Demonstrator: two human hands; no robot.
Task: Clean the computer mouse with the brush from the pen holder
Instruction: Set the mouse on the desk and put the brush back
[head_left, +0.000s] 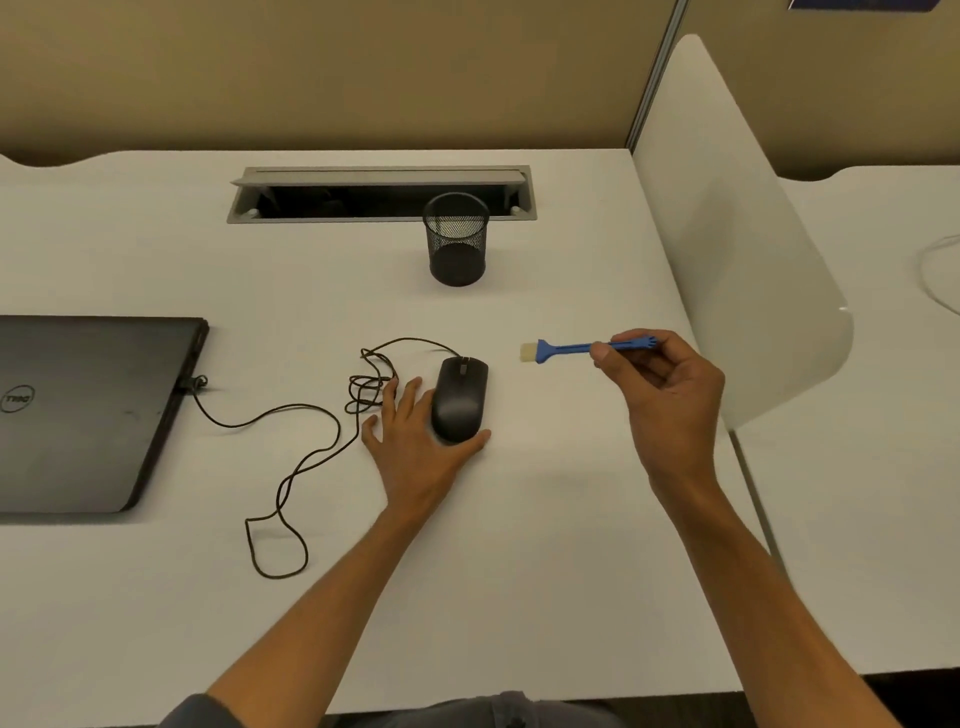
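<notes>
At the left edge of the desk (519, 571) I saw a closed black laptop (88, 410) lying flat, its lid up and its logo facing me upside down. A plug (193, 383) sat in the laptop's right side, and from it a thin black cable (280, 499) ran across the desk in loose loops, bunching into a small tangle just left of the mouse (460, 397) before curving into the mouse's far end. My left hand (415, 447) lay on the desk near the middle, fingers spread apart and flat, the thumb curled round the near end of the mouse and the palm pressed against its left side, so the hand cupped the mouse without lifting it. The mouse was black and pointed away from me toward the back edge. Beyond it, near the back edge of the desk, a black mesh pen holder (456, 241) stood upright with nothing sticking out of it, just in front of a grey cable hatch (382, 193) set into the desk with its flap open. To the right of the mouse, and clear of it, my right hand (665, 395) hung above the desk with thumb and fingers pinched together on the tail of the blue brush (566, 347). The brush lay level in the air, its pale bristles pointing left toward the mouse but not touching it. Along the right edge of the desk stood a white divider panel (727, 234).
</notes>
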